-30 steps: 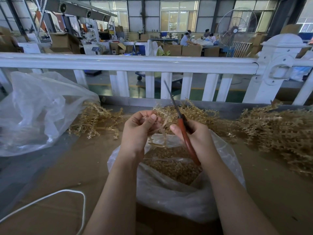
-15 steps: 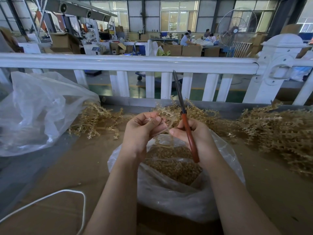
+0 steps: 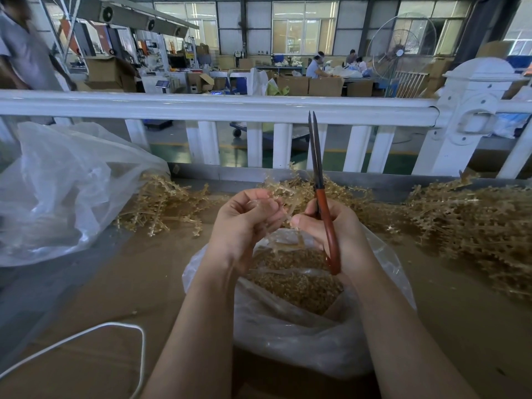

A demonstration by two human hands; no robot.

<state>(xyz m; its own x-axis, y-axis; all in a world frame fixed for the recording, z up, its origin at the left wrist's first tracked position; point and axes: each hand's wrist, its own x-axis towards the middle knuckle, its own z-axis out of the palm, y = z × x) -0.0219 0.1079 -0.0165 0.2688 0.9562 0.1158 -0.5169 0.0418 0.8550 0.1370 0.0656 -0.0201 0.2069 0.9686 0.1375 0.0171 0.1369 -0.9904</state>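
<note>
**Fingers on sprue strip (image 3: 294,208) and scissors (image 3: 328,226)**

The fingers of my left hand (image 3: 244,223) curl round one end of the amber sprue strip and pinch it. My right hand (image 3: 336,234) grips the red-handled scissors, blades nearly together and pointing to twelve o'clock, with its thumb against the strip's other end. The strip sits between both hands, above the open clear bag (image 3: 288,341) of cut pieces (image 3: 296,283) at six o'clock. A large sprue heap (image 3: 475,226) lies at three o'clock, a smaller heap (image 3: 161,205) at ten.
</note>
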